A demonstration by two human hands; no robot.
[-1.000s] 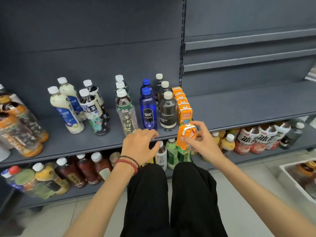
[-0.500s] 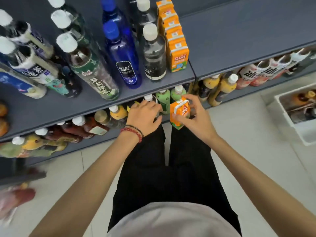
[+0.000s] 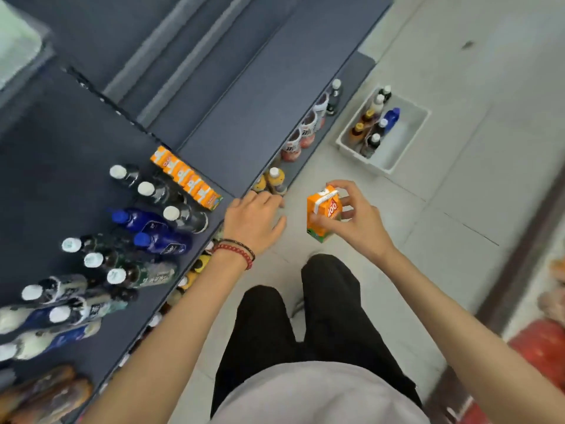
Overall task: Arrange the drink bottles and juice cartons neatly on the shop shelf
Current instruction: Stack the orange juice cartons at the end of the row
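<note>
Grey floor point(image 3: 458, 96) runs along the right of a dark shop shelf point(image 3: 269, 102), seen steeply from above by the head camera. On the shelf's left part, bottles point(image 3: 159, 191) stand in files by kind, with white-capped dark ones beside blue ones. At their right end a carton row point(image 3: 186, 179) runs front to back, so each product keeps its own lane. The right hand point(image 3: 357, 218) grips one more orange carton point(image 3: 322, 214) over the floor, well apart from the shelf. Fingers wrap its far side and the thumb its near side, and the carton is upright with its printed face towards the camera. That grip looks suited to setting it down squarely, probably in the same lane. The left hand point(image 3: 253, 217) holds nothing, its fingers loosely spread at the shelf's front edge near the front of the carton row. Whether it touches the edge cannot be told. A lower shelf point(image 3: 345, 87) shows more bottles peeking out beneath. Far right on the floor sits a pale bin point(image 3: 396, 146) with several bottles crowded along its left wall, one blue, some amber and others dark. They are likely stock waiting to be shelved.
</note>
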